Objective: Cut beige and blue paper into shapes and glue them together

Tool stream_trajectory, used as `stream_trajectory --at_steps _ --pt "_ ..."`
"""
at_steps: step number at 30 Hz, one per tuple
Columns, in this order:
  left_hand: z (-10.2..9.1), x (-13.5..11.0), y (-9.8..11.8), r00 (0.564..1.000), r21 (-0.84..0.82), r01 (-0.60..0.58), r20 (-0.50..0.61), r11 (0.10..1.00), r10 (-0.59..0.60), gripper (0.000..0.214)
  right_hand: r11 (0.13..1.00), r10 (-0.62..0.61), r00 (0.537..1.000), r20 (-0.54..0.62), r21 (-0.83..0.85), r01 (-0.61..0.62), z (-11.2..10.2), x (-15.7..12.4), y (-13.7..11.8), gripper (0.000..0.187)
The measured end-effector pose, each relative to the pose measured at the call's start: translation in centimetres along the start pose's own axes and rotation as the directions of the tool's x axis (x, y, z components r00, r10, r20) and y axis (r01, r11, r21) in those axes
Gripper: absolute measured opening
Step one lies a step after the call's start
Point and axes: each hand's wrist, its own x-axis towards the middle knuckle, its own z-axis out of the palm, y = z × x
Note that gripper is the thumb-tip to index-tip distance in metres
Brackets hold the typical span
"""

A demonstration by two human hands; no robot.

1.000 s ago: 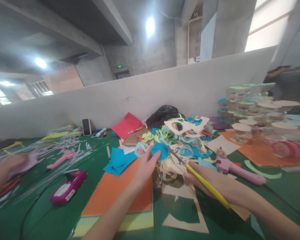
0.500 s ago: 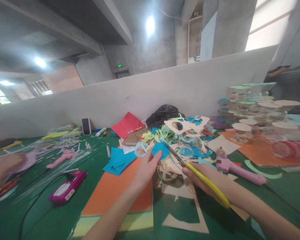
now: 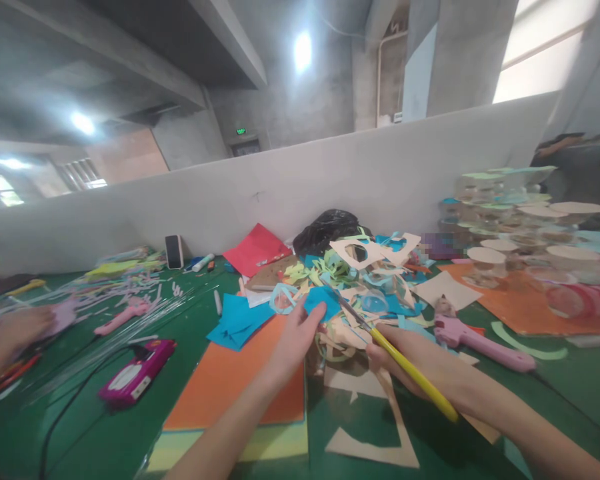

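Note:
My left hand [image 3: 295, 343] pinches a small piece of blue paper [image 3: 321, 301] at its fingertips, above a heap of paper scraps [image 3: 353, 280]. My right hand [image 3: 397, 353] grips yellow-handled scissors [image 3: 395, 347], with the metal blades [image 3: 344, 309] pointing up and left towards the blue paper. I cannot tell whether the blades touch it. Beneath my hands lie a tan paper offcut [image 3: 375, 427] and an orange sheet [image 3: 235, 377]. Part of the heap is hidden behind my hands.
At far left, a co-worker's hand [image 3: 20, 330] rests by a pink object. A pink glue gun [image 3: 480, 350], a magenta device [image 3: 136, 375], and a black bag [image 3: 326, 233] surround the heap on the green table [image 3: 70, 427]. A white partition [image 3: 280, 180] stands behind.
My hands have shifted slightly, and the scissors have tilted a little. The blue paper remains pinched in my left hand.

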Motion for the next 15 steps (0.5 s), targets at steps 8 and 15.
stream_trajectory --at_steps 8,15 --pt "-0.6 -0.2 0.7 0.988 0.168 -0.132 -0.061 0.977 0.144 0.061 0.999 0.033 0.999 -0.015 -0.03 -0.034 0.1 0.2 0.0 0.051" --pt "-0.2 -0.4 1.1 0.995 0.08 -0.104 0.0 0.991 0.104 0.051 0.999 0.032 0.997 -0.069 -0.016 -0.033 -0.6 0.2 -0.4 0.05"
